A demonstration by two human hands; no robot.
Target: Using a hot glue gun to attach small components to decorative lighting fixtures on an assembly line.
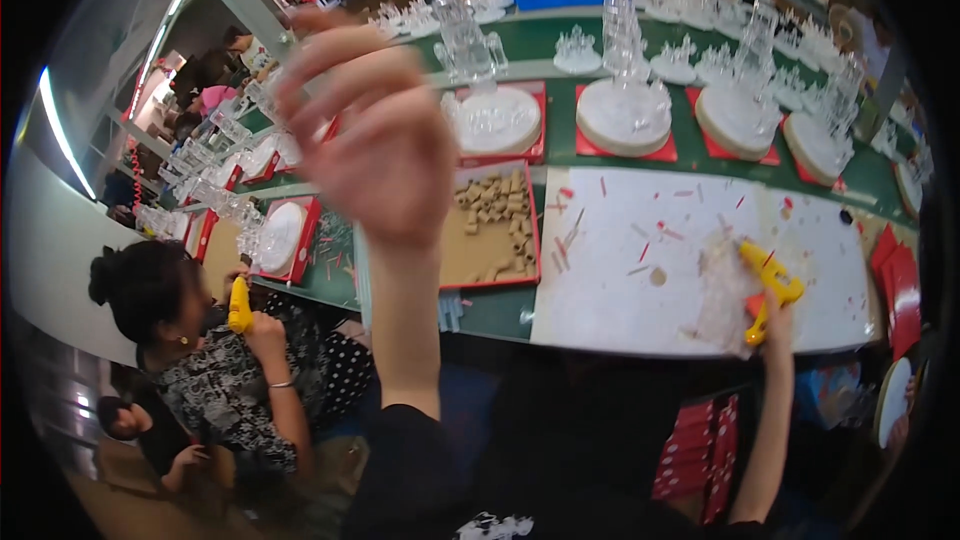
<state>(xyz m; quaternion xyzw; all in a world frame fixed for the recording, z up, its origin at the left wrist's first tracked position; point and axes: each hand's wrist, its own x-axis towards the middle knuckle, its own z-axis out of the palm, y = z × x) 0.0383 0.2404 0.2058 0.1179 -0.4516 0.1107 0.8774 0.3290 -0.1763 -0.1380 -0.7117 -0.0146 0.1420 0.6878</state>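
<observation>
The green tabletop (600, 45) carries a white sheet (640, 260). The left hand (385, 135) is raised, fingers loosely spread, empty (blurred). The right hand (775, 320) grips a yellow glue gun (768, 285) at the sheet's near edge.

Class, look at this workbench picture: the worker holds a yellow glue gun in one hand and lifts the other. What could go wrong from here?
1. The right hand grips the yellow glue gun at the table's near edge; it might slip off.
2. The raised left hand blocks the view of the clear ornaments; one could get knocked over.

right hand (772, 325) grips yellow glue gun (768, 285)
</observation>
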